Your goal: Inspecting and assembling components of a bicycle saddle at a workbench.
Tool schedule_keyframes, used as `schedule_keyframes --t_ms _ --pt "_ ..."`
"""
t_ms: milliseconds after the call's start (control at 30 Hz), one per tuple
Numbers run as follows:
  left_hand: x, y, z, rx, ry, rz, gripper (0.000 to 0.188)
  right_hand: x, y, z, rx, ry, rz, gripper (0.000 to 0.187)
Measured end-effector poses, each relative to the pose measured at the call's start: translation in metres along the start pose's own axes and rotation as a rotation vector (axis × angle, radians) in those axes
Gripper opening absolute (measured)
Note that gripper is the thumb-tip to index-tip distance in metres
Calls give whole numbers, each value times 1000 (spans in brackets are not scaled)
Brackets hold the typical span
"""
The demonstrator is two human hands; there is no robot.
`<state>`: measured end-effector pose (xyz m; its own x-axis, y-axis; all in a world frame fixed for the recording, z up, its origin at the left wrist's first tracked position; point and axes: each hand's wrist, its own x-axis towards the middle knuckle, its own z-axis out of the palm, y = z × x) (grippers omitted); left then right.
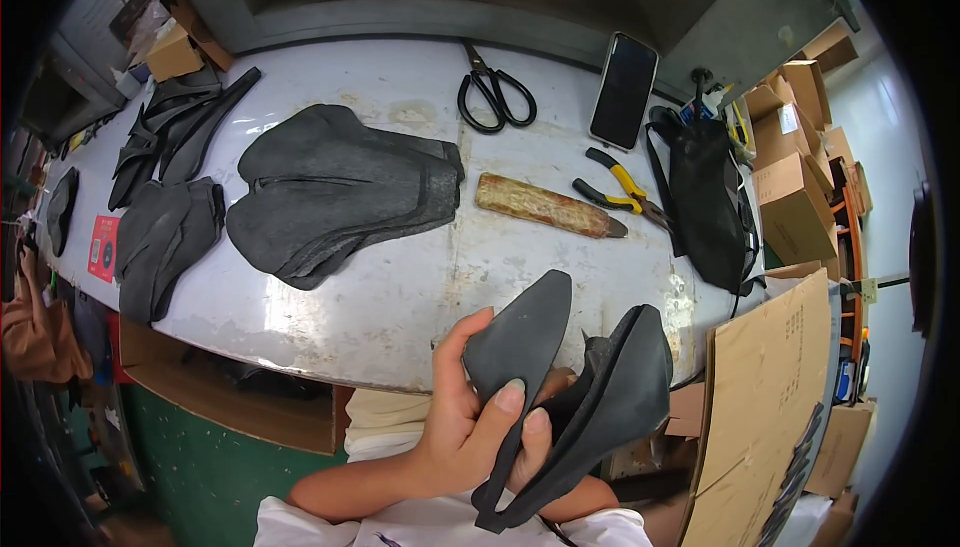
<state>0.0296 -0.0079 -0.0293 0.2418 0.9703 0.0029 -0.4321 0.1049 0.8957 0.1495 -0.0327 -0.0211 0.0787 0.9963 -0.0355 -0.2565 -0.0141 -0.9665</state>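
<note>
Above the table's near edge, my left hand (455, 427) is closed round a matte black shoe upper (520, 332), its thumb pressing on the flat face. The piece has two long pointed wings, spread apart and meeting at the bottom. My right hand (533, 452) pinches it lower down between the wings, thumb showing; its other fingers are mostly hidden behind the material. Beyond my hands lies a flat stack of black uppers (340, 187) with a slit in the middle. Right of the stack rests a worn, tan-wrapped tool (545, 205) with a dark tip.
Black-handled scissors (490, 97), yellow-black pliers (625, 187), a phone (623, 92) and a black bag (708, 202) lie on the far and right parts of the white table (400, 337). More black pieces (170, 237) are piled left. Cardboard (765, 407) stands near right.
</note>
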Motion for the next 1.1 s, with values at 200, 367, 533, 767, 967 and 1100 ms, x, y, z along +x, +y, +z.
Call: schedule_keyframes --t_ms 200,367,533,767,967,1100 --pt "-2 15 -7 -85 -45 -51 62 -6 3 -15 93 -31 64 26" --pt "0 39 -37 19 -210 -149 63 -7 14 -41 416 -107 308 23" --pt "3 48 -46 170 -429 -311 59 13 18 -59 -63 -220 -140 15" --pt "2 48 -48 -145 -442 -535 64 4 19 -31 20 74 -488 17" --pt "0 44 -53 -150 -490 -500 72 -3 -3 -36 -91 -122 -265 15" --pt "17 71 -51 268 -566 -524 81 -19 8 -45 -193 -145 -441 17"
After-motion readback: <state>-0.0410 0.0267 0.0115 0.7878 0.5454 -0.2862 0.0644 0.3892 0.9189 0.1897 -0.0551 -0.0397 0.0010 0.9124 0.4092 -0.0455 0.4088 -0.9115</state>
